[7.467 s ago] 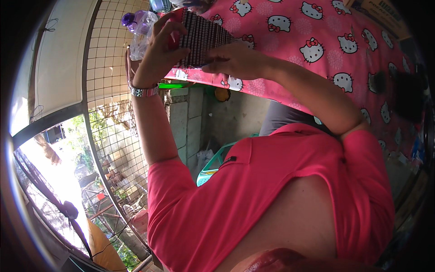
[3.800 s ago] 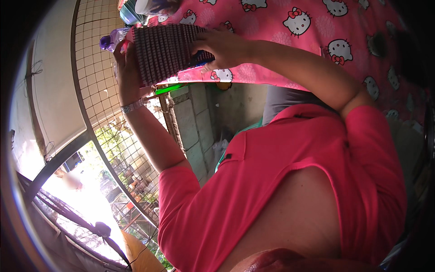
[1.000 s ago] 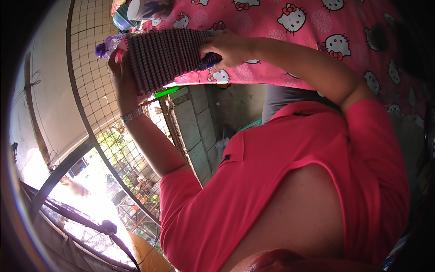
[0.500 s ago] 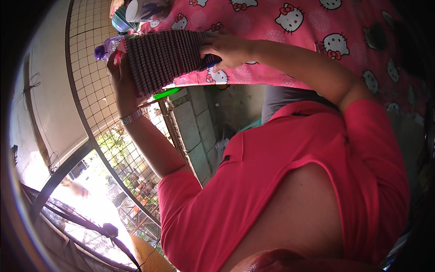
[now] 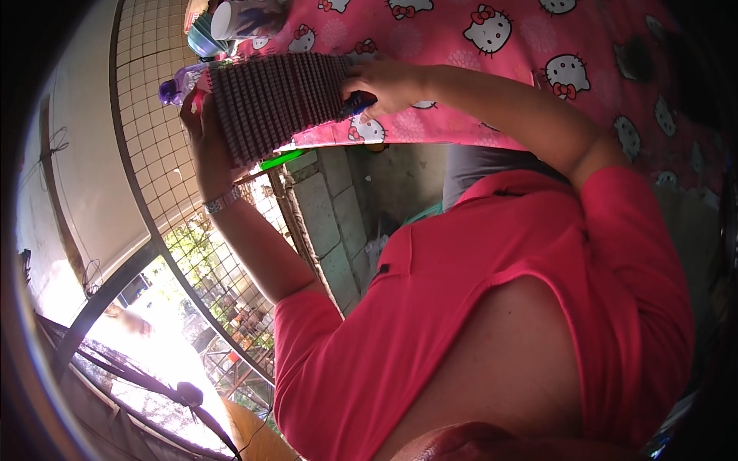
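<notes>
A dark purple and grey checked cloth (image 5: 280, 100) with a ribbed look is stretched between my hands, over the near left corner of the table. My left hand (image 5: 203, 127), with a watch on the wrist, grips its left edge; a bit of bright pink shows by the fingers. At the opposite edge, my right hand (image 5: 388, 86) is closed on the cloth with its fingers curled. Just under those fingers a small dark blue item (image 5: 357, 103) shows, too hidden to name.
A pink tablecloth (image 5: 430, 46) with cartoon cats covers the table. Past my left hand lies a clear bottle with a purple cap (image 5: 168, 92). A white-lidded clear jar (image 5: 224, 21) and teal bowls (image 5: 203, 38) stand behind. Wire mesh (image 5: 150, 115) borders the left side.
</notes>
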Tool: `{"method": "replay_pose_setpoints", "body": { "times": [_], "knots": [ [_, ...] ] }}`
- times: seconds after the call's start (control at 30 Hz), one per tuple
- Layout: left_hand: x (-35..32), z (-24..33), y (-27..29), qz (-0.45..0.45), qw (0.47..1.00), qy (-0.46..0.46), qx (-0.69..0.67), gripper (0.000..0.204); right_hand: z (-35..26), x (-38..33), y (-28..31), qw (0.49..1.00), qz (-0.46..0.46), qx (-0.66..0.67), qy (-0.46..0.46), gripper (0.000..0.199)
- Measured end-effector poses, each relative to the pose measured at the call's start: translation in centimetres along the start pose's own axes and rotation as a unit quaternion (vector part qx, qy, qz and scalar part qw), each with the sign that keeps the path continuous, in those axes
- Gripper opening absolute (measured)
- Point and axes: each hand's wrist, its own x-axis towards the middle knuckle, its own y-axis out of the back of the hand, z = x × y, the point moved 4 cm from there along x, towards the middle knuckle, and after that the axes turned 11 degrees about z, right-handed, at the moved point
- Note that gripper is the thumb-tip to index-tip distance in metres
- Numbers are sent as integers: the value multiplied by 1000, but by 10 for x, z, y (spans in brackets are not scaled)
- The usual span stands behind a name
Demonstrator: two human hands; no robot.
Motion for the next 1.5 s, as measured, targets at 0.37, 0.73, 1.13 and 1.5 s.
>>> {"method": "replay_pose_setpoints", "body": {
  "times": [0.37, 0.73, 1.13, 1.5],
  "knots": [
    [0, 1, 2, 1, 1000, 15, -6, 55, 0, -6, -2, 989, -47, 99, -102, 31],
    [2, 0, -1, -2, 1000, 13, -7, 51, 15, -7, -16, 986, -58, 92, -127, 40],
    [13, -12, 11, 13, 999, -36, 29, 58, 6, -8, -10, 997, 3, 27, -72, 42],
    [7, -10, 8, 7, 1000, -17, 8, 58, 5, -3, -15, 889, -275, 196, -311, 35]
  ]
}}
